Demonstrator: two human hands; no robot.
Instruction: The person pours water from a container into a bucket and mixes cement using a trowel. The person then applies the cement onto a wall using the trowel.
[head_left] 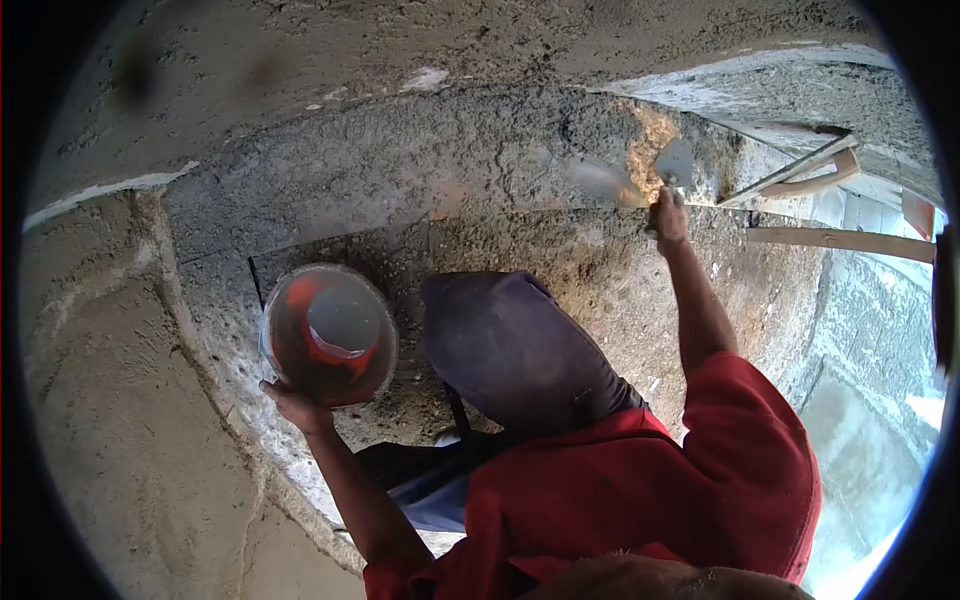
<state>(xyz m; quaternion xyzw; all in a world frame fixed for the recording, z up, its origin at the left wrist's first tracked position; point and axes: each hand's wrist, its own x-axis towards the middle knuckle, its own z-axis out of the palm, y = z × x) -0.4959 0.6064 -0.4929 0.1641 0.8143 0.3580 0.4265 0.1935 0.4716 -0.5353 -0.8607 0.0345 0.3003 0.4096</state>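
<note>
My left hand (300, 408) is at the lower left rim of a round bucket (285, 350), its fingers against the outside. The bucket is reddish inside and holds grey, wet-looking material. My right arm reaches forward to the upper right, where my right hand (670, 218) is closed around the handle of a trowel (675, 162). The trowel's grey blade lies at an orange-brown patch (645, 150) on the rough grey surface. The handle is mostly hidden by my fingers.
A wooden float (820, 178) and a wooden strip (840, 240) are at the right. Rough plastered walls (110, 380) rise at the left and top (450, 50). My bent knee (510, 340) is between the bucket and my right arm. Gravelly ground (620, 290) lies beyond it.
</note>
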